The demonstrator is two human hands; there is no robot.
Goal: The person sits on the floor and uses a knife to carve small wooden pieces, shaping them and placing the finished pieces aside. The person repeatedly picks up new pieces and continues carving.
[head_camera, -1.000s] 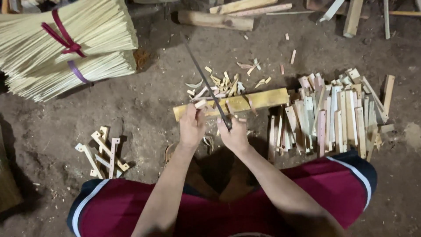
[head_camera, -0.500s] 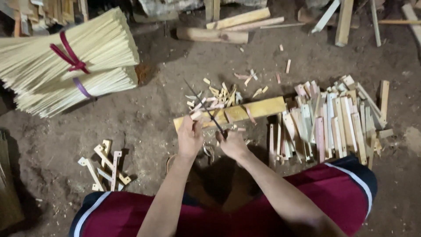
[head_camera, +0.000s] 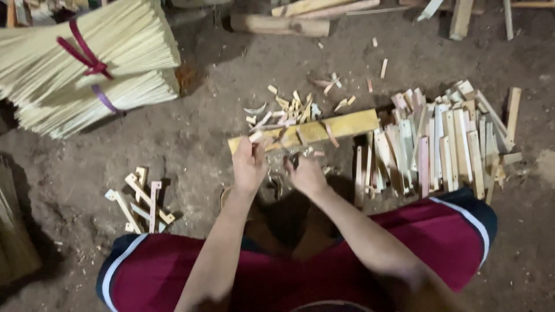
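Observation:
My left hand (head_camera: 248, 167) pinches a short pale bamboo piece (head_camera: 255, 137) upright against the left end of a yellow wooden block (head_camera: 341, 124) lying on the dirt. My right hand (head_camera: 306, 176) sits just right of it, closed on the handle of a knife (head_camera: 282, 143). The blade lies low over the block and is blurred, so its edge is hard to make out. The two hands are a few centimetres apart, in front of my knees and dark red shorts (head_camera: 462, 231).
Bamboo chips (head_camera: 289, 107) lie behind the block. A heap of split slats (head_camera: 439, 138) is at the right and a few short pieces (head_camera: 139, 199) at the left. Tied bundles of thin sticks (head_camera: 87, 63) fill the top left. A log (head_camera: 280, 24) lies at the top.
The knife blade, raised and pointing away a second ago, has come down onto the block beside the piece in my left hand. Both hands have dropped slightly towards me.

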